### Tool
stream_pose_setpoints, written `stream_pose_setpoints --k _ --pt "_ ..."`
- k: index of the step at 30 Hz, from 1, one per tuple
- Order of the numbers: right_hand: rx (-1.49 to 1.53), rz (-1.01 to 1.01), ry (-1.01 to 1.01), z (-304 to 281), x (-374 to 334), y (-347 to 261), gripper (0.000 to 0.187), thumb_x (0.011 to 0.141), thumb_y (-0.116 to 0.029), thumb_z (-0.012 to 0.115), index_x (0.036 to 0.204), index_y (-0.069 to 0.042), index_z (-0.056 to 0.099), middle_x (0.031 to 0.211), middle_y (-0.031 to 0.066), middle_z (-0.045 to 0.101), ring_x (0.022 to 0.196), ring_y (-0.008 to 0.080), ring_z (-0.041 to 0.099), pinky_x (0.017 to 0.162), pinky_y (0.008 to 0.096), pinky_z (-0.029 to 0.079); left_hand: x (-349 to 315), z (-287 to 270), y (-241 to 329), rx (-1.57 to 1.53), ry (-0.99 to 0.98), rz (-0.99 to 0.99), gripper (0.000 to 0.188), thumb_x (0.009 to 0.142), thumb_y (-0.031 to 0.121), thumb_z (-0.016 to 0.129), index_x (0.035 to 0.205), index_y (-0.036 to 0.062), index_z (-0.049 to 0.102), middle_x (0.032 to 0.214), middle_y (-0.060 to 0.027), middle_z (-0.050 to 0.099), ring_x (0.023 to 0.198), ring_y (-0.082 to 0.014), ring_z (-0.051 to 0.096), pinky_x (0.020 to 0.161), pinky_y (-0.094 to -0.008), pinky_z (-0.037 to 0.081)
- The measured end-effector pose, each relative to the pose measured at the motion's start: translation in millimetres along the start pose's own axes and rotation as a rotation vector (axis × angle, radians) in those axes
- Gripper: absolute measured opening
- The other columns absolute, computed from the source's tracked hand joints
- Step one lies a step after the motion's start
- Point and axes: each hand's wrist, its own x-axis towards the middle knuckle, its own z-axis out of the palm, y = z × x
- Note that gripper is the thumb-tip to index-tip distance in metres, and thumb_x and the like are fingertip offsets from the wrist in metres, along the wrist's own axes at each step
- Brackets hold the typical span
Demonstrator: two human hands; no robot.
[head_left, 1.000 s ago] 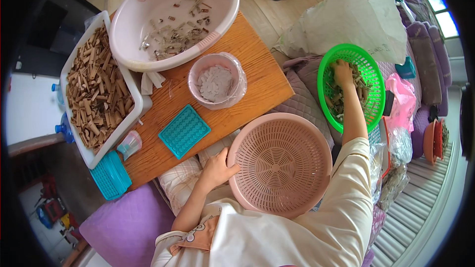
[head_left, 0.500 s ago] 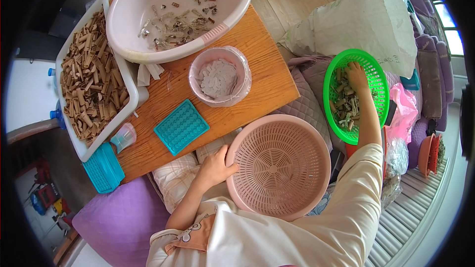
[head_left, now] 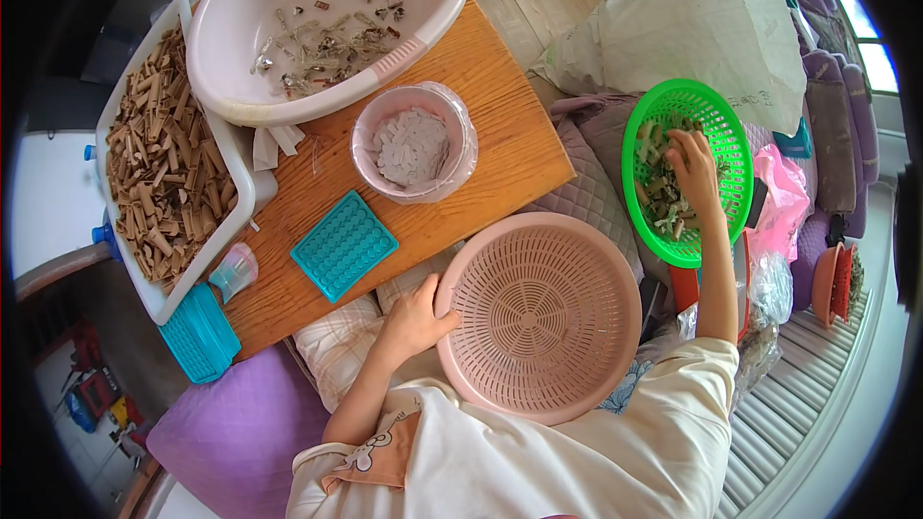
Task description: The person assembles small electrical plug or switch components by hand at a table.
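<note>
A pink plastic colander (head_left: 527, 322) with nothing in it rests on my lap. My left hand (head_left: 417, 320) grips its left rim, thumb over the edge. To the right is a bright green colander (head_left: 740, 168) partly filled with small brown and pale tube-like pieces (head_left: 663, 207). My right hand (head_left: 694, 168) reaches inside it with fingers curled over the pieces. The fingers are closed, but whatever they hold is hidden under them.
On the wooden table (head_left: 490, 115) are a large pink basin (head_left: 332, 101) with small clear and brown bits, a lined bucket (head_left: 370, 173) of pale chunks, a teal molded tray (head_left: 344, 245) and a white tray (head_left: 245, 173) of brown tube pieces. A white sack (head_left: 673, 38) stands behind the green colander.
My right hand has shifted slightly down and nearer within the green colander, its elbow drawn back. My left hand keeps its grip on the pink colander. The whole view has shifted a little.
</note>
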Motion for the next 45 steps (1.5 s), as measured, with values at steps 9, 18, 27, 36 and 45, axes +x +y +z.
stream_pose_setpoints --k 9,18,27,36,45 --pt "-0.071 -0.315 0.158 -32.2 -38.8 -80.9 0.022 0.074 -0.01 0.057 0.093 -0.002 0.054 0.086 0.0116 0.052 0.081 0.0288 0.05 0.072 0.0369 0.041 -2.4 -0.3 1.8 -0.024 -0.005 0.003 0.043 0.067 0.022 0.06 0.101 0.0008 0.046 0.09 -0.0205 0.059 0.083 -0.0376 0.056 0.072 -0.0419 0.045" --pt "0.132 -0.169 0.257 -49.2 -67.1 -115.6 0.017 0.079 -0.015 0.054 0.082 0.001 0.052 0.067 0.0097 0.049 0.057 0.0235 0.048 0.052 0.0309 0.039 -3.7 1.9 0.8 -0.021 0.006 -0.011 0.044 0.067 0.024 0.059 0.103 0.0019 0.047 0.085 -0.0209 0.06 0.08 -0.0368 0.058 0.072 -0.0415 0.045" --pt "0.173 0.378 0.508 -34.5 -47.9 6.0 0.023 0.087 -0.019 0.045 0.098 -0.001 0.056 0.079 0.0056 0.055 0.069 0.0148 0.052 0.064 0.026 0.042 -6.3 3.1 -2.0 -0.019 0.021 -0.007 0.042 0.066 0.024 0.059 0.1 0.0013 0.047 0.084 -0.0213 0.06 0.08 -0.0372 0.057 0.072 -0.0415 0.045" --pt "1.613 0.683 0.117 10.1 -23.8 57.7 0.038 0.09 -0.018 0.041 0.126 -0.005 0.036 0.12 0.0081 0.046 0.109 0.0197 0.047 0.091 0.0334 0.038 -7.6 4.6 -2.8 -0.012 0.029 0.004 0.042 0.067 0.023 0.059 0.1 0.0012 0.047 0.084 -0.0214 0.06 0.08 -0.037 0.057 0.072 -0.0417 0.045" --pt "1.085 0.806 0.662 3.2 -35.2 113.3 0.019 0.085 -0.009 0.046 0.101 -0.002 0.054 0.095 0.0041 0.057 0.078 0.0106 0.053 0.065 0.0234 0.043 -9.1 4.0 2.7 0.15 0.169 0.128 0.037 0.065 0.022 0.061 0.094 0.0005 0.053 0.083 -0.0192 0.057 0.078 -0.0367 0.056 0.071 -0.0414 0.045"
